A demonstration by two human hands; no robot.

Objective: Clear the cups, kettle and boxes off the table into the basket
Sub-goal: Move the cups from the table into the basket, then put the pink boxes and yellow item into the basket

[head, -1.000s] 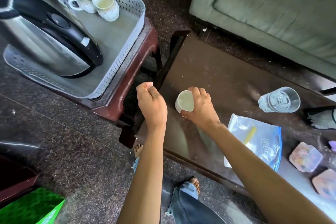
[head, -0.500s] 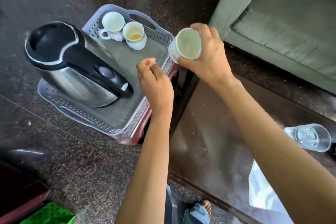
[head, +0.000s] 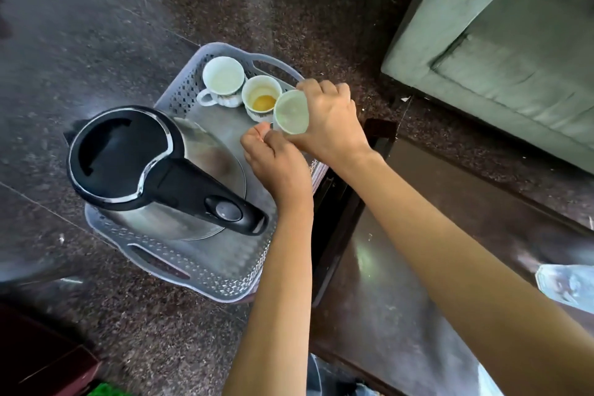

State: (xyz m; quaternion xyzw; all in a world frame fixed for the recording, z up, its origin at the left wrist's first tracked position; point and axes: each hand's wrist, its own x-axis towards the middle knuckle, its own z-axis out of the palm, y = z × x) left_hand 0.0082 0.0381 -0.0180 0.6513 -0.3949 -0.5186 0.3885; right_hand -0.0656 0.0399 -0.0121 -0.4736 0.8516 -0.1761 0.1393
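A grey perforated basket (head: 180, 260) holds a steel kettle (head: 151, 177) with a black lid and handle at its near end. Two white cups stand at its far end: an empty one (head: 222, 76) and one with an orange residue (head: 261, 96). My right hand (head: 331, 122) grips a third white cup (head: 291, 112) over the basket, right beside the residue cup. My left hand (head: 273, 161) hovers just below it with curled fingers, holding nothing. Whether the held cup touches the basket floor is hidden.
The dark brown table (head: 434, 267) lies to the right, with a clear plastic bag (head: 569, 286) at its right edge. A green sofa (head: 514, 42) fills the upper right. Dark stone floor surrounds the basket. A green box edge (head: 109, 391) shows at the bottom left.
My right hand lifted the cup off the table and carried it left and down into the basket beside the other cups. My left hand moved over the basket too.
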